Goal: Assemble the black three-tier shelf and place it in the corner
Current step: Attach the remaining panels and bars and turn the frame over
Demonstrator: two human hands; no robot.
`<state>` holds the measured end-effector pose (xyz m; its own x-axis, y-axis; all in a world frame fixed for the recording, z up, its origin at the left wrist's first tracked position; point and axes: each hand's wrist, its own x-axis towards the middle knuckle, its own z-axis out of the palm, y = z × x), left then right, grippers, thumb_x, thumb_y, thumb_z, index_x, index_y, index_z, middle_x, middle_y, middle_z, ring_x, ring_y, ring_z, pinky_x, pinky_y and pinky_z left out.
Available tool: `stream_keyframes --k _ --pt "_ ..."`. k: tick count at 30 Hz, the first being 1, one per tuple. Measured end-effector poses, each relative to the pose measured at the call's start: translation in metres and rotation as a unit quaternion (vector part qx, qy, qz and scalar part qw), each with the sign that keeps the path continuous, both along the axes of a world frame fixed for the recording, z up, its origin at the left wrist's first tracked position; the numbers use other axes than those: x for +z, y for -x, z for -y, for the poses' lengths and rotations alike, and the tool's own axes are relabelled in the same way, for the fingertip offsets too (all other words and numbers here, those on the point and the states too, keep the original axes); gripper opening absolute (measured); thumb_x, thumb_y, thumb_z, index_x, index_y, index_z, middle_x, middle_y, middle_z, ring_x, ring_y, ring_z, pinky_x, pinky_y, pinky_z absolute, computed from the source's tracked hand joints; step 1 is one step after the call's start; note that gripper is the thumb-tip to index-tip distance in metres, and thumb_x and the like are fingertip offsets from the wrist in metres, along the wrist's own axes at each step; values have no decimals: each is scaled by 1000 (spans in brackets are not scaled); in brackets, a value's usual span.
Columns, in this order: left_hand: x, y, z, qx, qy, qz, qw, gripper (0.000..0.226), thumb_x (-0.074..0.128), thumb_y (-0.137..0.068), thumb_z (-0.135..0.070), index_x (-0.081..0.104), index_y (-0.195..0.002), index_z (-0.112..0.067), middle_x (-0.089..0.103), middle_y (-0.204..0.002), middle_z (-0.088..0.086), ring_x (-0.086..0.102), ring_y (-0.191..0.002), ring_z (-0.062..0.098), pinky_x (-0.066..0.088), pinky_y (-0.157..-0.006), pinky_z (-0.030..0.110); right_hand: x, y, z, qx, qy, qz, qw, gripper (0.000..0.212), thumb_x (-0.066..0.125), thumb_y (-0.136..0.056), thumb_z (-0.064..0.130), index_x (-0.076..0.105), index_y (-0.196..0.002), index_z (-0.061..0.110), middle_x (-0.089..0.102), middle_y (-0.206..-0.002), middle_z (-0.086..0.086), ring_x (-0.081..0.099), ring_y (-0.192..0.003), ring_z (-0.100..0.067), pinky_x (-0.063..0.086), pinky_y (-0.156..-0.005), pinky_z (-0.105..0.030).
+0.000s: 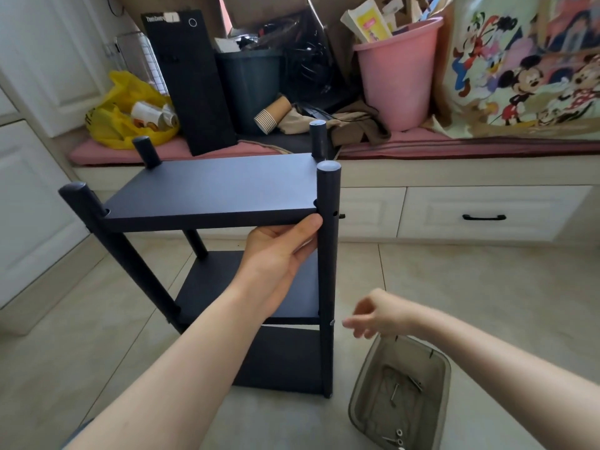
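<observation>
**We hold the black shelf**

The black shelf (pixel 211 190) stands on the floor (pixel 454 287), mid frame. A tray (pixel 367 378) with screws (pixel 394 396) sits lower right. Our left hand (pixel 282 248) grips the shelf's top edge. Our right hand (pixel 373 316) is beside the shelf, fingers too blurry to tell.

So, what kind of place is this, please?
Probably a room in a home, partly used for storage: a pink-cushioned bench over cream drawers, a pink plastic bucket stuffed with cardboard, and a tiled floor.
</observation>
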<state>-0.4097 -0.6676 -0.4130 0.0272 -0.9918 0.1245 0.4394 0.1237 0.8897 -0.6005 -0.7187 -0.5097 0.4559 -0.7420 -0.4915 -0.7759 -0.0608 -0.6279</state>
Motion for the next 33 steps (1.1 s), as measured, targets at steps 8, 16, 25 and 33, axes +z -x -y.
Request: stream_keyframes --k 8,16,25,33 --pt "2 -5 -1 -25 -10 16 999 33 67 -86 -16 71 -118 -4 71 -123 14 67 -119 28 53 -103 36 -124 4 -32 -39 -53 -164 984 29 57 -98 41 54 -93 12 67 -114 -10 63 -95 -23 50 -73 -26" --pt "4 -7 -2 -53 -17 23 998 24 66 -88 -17 76 -108 -11 71 -124 13 66 -120 28 53 -103 36 -182 -12 -67 -115 -121 -145 975 74 43 -97 63 49 -134 0 54 -140 -15 53 -127 -29 43 -94 -28" --pt "2 -10 1 -62 -1 29 998 18 68 -88 -18 81 -100 -18 74 -120 8 66 -121 27 53 -102 35 -195 -15 -76 -54 -106 -180 976 52 57 -92 48 50 -127 11 54 -133 -11 58 -117 -28 46 -85 -31" --pt "0 -10 2 -64 13 45 997 17 69 -87 -22 81 -100 -23 74 -121 4 65 -122 25 53 -101 35 -204 -18 -77 22 -123 -184 975 55 70 -81 49 53 -124 18 52 -131 -8 56 -118 -30 46 -93 -36"
